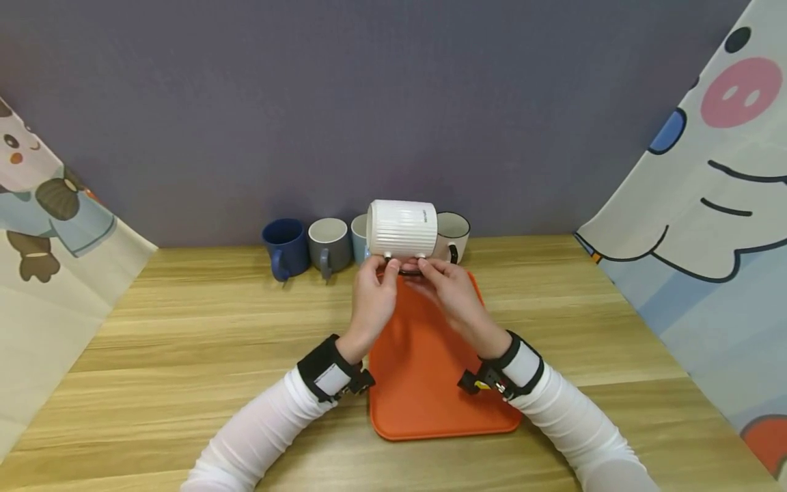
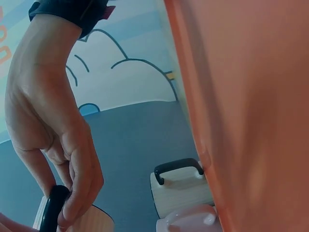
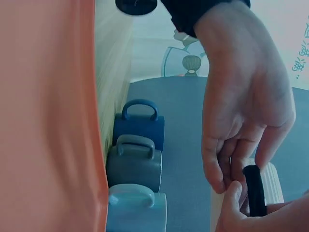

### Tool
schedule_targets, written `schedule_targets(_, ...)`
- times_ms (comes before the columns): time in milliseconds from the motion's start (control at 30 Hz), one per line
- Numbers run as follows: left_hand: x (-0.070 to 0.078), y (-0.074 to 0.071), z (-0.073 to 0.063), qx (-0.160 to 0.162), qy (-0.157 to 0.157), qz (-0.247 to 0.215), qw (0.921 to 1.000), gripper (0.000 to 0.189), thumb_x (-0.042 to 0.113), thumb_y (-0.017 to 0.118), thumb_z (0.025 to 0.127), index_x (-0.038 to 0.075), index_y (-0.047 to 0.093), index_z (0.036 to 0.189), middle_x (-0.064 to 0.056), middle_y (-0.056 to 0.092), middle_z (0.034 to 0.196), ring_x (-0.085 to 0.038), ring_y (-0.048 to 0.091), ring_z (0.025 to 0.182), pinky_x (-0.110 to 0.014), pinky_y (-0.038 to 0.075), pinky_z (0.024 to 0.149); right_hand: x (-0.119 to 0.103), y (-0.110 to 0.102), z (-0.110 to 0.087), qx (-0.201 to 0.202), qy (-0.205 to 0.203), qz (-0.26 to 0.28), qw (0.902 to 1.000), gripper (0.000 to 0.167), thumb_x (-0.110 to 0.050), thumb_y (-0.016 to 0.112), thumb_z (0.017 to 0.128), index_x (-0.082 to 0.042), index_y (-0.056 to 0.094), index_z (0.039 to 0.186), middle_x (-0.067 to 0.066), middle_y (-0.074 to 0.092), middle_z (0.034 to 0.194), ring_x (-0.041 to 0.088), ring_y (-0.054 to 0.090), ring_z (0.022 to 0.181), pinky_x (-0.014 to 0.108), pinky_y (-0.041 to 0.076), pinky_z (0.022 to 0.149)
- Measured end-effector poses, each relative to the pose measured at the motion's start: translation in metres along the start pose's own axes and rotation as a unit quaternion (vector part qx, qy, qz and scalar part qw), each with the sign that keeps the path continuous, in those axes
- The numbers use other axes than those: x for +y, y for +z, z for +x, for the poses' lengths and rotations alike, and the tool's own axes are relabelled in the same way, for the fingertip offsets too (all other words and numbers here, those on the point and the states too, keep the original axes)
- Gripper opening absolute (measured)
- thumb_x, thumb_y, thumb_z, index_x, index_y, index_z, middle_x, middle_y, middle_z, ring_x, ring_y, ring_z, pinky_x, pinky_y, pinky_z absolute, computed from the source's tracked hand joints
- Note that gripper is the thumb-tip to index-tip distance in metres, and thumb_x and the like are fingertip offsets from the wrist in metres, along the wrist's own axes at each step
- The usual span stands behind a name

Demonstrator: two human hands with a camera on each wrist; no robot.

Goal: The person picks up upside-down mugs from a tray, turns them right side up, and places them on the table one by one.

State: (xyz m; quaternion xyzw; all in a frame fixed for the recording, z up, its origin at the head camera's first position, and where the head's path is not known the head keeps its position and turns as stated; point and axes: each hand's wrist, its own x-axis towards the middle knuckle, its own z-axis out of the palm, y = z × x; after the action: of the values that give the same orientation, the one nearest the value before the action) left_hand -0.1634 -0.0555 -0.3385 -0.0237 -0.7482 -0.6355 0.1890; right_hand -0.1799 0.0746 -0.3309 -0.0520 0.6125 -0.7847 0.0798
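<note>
A white ribbed mug (image 1: 402, 229) lies sideways in the air over the far end of an orange tray (image 1: 430, 383), its black handle (image 1: 410, 273) facing down. My left hand (image 1: 374, 301) pinches the handle near its left end. At the other end, the fingers of my right hand (image 1: 458, 294) pinch it too. Seen from the left wrist, the right hand (image 2: 53, 111) bends down to the black handle (image 2: 53, 208). The right wrist view shows the left hand (image 3: 246, 92) at the handle (image 3: 256, 191), with part of the right hand (image 3: 280, 217) below.
Along the back wall stand a dark blue mug (image 1: 289, 239), a grey mug (image 1: 328, 239), a light blue mug (image 1: 359, 236) and a cream mug (image 1: 445, 239) with a black handle. A pink mug (image 2: 190, 220) appears in the left wrist view. Printed cloths hang at both sides.
</note>
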Motion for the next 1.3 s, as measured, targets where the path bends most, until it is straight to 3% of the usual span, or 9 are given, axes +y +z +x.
schedule_targets(333,-0.007,-0.002,0.003,-0.002,-0.001,0.038,0.9993,0.02,0.014,0.053,0.095,-0.003,0.063,0.097,-0.015,0.059,0.102,-0.027,0.057,0.097,-0.039,0.049,0.084,0.003,0.004,-0.002,0.034,0.023,0.049,0.9979,0.035,-0.008,0.048,0.099,0.014,0.051,0.125,0.0,0.068,0.09,0.012,0.068,0.087,0.033,0.052,0.09)
schedule_targets(600,-0.012,-0.001,0.002,-0.004,-0.009,0.062,0.998,0.022,0.015,0.053,0.095,-0.003,0.065,0.095,-0.015,0.061,0.098,-0.028,0.057,0.094,-0.038,0.047,0.083,0.003,0.006,-0.004,0.02,0.041,0.124,0.9913,0.024,-0.008,0.041,0.101,0.009,0.052,0.113,0.005,0.062,0.094,0.013,0.064,0.091,0.036,0.045,0.101)
schedule_targets(900,-0.013,0.004,-0.002,-0.006,-0.042,0.021,0.9989,0.025,0.017,0.05,0.097,-0.003,0.064,0.094,-0.012,0.056,0.092,-0.024,0.05,0.085,-0.031,0.04,0.076,0.005,0.006,-0.003,0.017,0.057,0.204,0.9772,0.02,-0.012,0.036,0.103,-0.001,0.051,0.098,0.004,0.055,0.09,0.015,0.058,0.09,0.039,0.038,0.107)
schedule_targets(1067,-0.011,0.006,-0.003,-0.009,-0.037,0.002,0.9993,0.025,0.016,0.049,0.097,-0.004,0.064,0.095,-0.012,0.056,0.092,-0.023,0.05,0.086,-0.031,0.041,0.077,0.005,0.006,-0.003,0.022,0.058,0.231,0.9709,0.022,-0.016,0.037,0.103,-0.004,0.054,0.094,0.003,0.056,0.087,0.013,0.058,0.087,0.034,0.042,0.101)
schedule_targets(1300,-0.011,0.005,-0.002,-0.019,-0.029,-0.013,0.9993,0.024,0.014,0.049,0.097,-0.004,0.064,0.091,-0.007,0.053,0.082,-0.018,0.048,0.078,-0.028,0.04,0.071,0.001,0.003,-0.004,0.014,0.047,0.233,0.9712,0.025,-0.013,0.04,0.102,-0.006,0.06,0.088,0.002,0.06,0.084,0.013,0.059,0.086,0.032,0.044,0.096)
